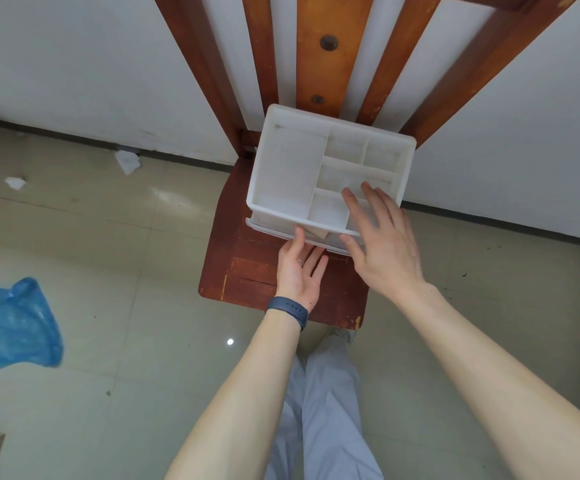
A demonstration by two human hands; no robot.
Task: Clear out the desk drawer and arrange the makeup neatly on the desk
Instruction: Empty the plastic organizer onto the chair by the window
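White plastic is being handled at the start of the clear-out: a compartmented desktop organiser (pixel 292 168) is being kept in place on the seat of a red-brown wooden chair (pixel 247 275), its back edge being propped against the chair's slats. The right hand (pixel 382 244) is being laid flat across the front right compartments, fingers spread and straight, so that the unit is being pressed down and steadied. The left hand (pixel 300 271), palm turned up and banded at the wrist by a dark blue strap (pixel 290 311), is being brought to the translucent drawer (pixel 271 226) at the organiser's base. Its thumb is being set against the drawer front, with the fingers reaching just beneath it. Whether the lip is actually being pinched cannot be told. The step in hand is judged to be the opening of the drawer, which is showing slightly proud of the body. Something beige (pixel 318 234) is being glimpsed through its front, too blurred to be named. The top compartments are being shown bare, and no makeup or desk is being caught in view. For the next move, a straight pull toward the body is being called for, with downward pressure being kept on the top so the light organiser is not being dragged off the seat. A blue plastic bag (pixel 8 327) and scraps of crumpled tissue (pixel 127 162) are being left lying on the tiled floor (pixel 143 306) well to the left.
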